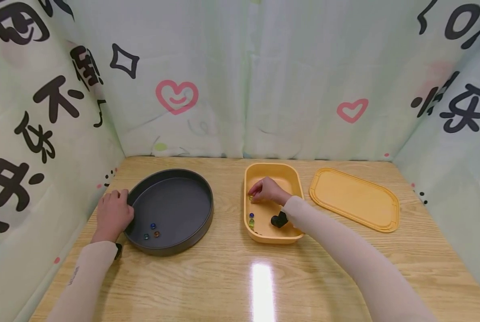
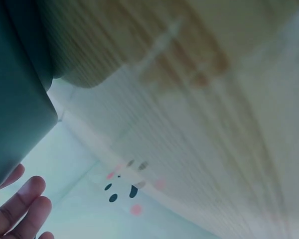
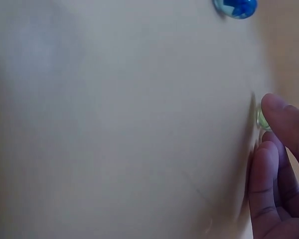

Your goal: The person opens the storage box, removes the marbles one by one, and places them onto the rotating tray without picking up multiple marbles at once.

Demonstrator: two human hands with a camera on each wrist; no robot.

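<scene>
At the left, my left hand [image 1: 114, 214] holds the rim of a round dark grey pan [image 1: 209, 210]; in the left wrist view its fingers [image 2: 32, 199] curve beside the pan's outer wall. Inside the pan lie a blue marble [image 1: 153, 226], an amber marble [image 1: 157, 234] and a bluish clear marble [image 1: 146, 236]. My right hand [image 1: 269, 191] reaches into a yellow rectangular box [image 1: 280, 170]. Its thumb and fingers pinch a yellow-green marble [image 3: 262, 118] by the box's left wall. Nearer the front of the box sit a blue marble [image 1: 251, 215] and greenish marbles [image 1: 251, 222].
A yellow lid [image 1: 356, 199] lies flat to the right of the box. Wooden tabletop [image 1: 207, 277] shows between the pan and the box and along the front. Printed white curtains [image 1: 244, 89] hang at the back and both sides. A black wrist device [image 1: 279, 220] sits under my right wrist.
</scene>
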